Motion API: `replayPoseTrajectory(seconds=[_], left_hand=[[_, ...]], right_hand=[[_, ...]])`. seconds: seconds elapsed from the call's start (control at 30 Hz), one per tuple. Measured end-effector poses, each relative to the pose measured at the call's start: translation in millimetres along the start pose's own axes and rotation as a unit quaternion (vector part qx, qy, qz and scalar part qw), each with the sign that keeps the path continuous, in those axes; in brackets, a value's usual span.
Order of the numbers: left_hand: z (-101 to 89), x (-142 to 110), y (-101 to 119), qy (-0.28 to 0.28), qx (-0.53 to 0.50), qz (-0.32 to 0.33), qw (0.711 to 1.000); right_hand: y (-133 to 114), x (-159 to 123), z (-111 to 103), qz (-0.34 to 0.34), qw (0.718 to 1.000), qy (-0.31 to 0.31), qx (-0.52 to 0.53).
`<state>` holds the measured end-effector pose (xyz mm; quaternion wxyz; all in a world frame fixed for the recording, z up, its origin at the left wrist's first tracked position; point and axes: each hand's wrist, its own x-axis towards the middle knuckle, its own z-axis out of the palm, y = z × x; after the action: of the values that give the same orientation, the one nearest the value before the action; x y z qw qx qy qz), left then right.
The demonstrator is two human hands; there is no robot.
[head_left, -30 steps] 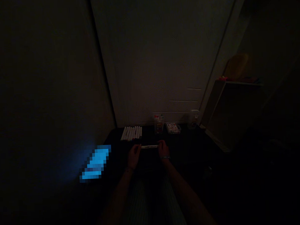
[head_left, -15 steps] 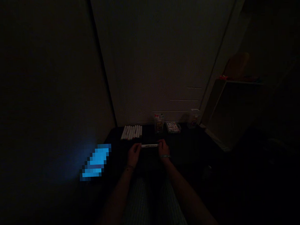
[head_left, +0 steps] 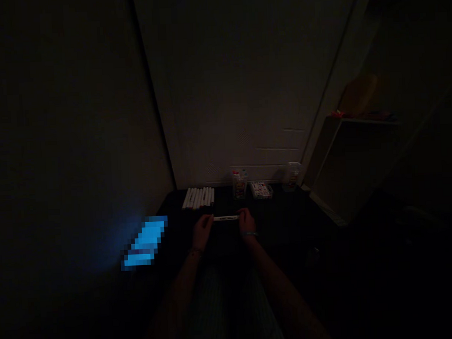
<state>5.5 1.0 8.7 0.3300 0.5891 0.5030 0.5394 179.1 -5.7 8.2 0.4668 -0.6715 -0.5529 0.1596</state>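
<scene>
A white marker (head_left: 226,218) with dark print lies level between my hands, over the dark table (head_left: 288,221). Its left end is pinched in the fingers of my left hand (head_left: 203,230). The fingers of my right hand (head_left: 247,224) close round the other end. Both tips of the marker are hidden by my fingers. Beyond my left hand, several white markers (head_left: 198,197) lie side by side in a row. Past my right hand stands a clear case (head_left: 239,185) with a few markers in it, and beside it lies a low box of markers (head_left: 261,190).
Another clear case (head_left: 292,177) stands at the table's back right. A glowing blue screen (head_left: 145,243), pixelated, is at the left. A wall panel (head_left: 241,89) rises behind the table, and a shelf unit (head_left: 332,155) stands to the right. The room is very dark.
The marker stays between both hands and its printed side looks slightly different, as if turned a little. The whole view has shifted a few pixels upward; the other things stay put.
</scene>
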Motion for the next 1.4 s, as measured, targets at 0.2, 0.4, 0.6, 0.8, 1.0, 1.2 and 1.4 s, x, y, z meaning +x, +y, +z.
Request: replayPoseTrajectory(seconds=[0.2, 0.4, 0.6, 0.8, 1.0, 1.2, 1.4], left_hand=[[-0.1, 1.4, -3.9, 0.003, 0.010, 0.002, 1.000], [-1.8, 2.1, -5.7, 0.009, 0.030, 0.032, 0.999], [1.5, 2.4, -6.8, 0.016, 0.021, 0.020, 0.999], [3.4, 0.4, -4.4, 0.006, 0.000, -0.009, 1.000], [1.6, -0.6, 0.0, 0.017, 0.030, 0.001, 0.999], [1.5, -1.1, 0.6, 0.024, 0.044, 0.008, 0.999], [2.2, -0.6, 0.8, 0.019, 0.046, -0.001, 0.999]], right_hand=[[-0.7, 0.5, 0.1, 0.003, 1.000, 0.001, 0.005], [-0.5, 1.0, 0.1, 0.008, 1.000, -0.006, -0.007], [-1.2, 0.8, -0.6, 0.007, 1.000, -0.006, -0.005], [-1.0, 1.2, 0.2, 0.017, 1.000, -0.010, -0.010], [-6.3, -0.6, -3.0, 0.010, 1.000, -0.015, -0.012], [-9.1, -1.6, -5.2, 0.014, 1.000, -0.024, -0.015], [-8.2, -1.0, -4.0, 0.015, 1.000, -0.024, -0.012]])
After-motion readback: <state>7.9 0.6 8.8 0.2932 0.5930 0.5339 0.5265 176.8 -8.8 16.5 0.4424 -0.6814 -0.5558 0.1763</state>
